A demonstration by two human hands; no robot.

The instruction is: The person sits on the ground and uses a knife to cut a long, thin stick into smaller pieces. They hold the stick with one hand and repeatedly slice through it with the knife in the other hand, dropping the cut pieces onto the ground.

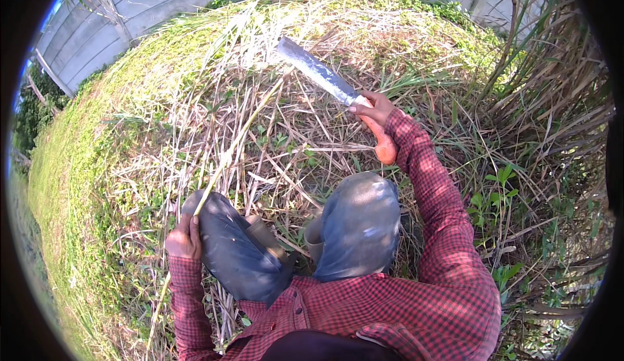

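My right hand (375, 107) is closed round the orange handle of a machete (318, 75), whose broad grey blade points away and to the left. The handle's rounded butt sticks out below my fist. Beside my left knee, my left hand (184, 239) grips a long, thin yellow-green stalk (244, 130). The stalk slants up to the right, its far end close to the blade; whether they touch I cannot tell. Its other end runs down past my left forearm.
Cut dry stalks and straw (286, 159) litter the ground around my bent knees. A tall clump of grass (552, 81) stands at the right, with leafy weeds (497, 195) below it. Green grass (71, 185) spreads on the left. A grey panel wall (188, 0) closes off the far side.
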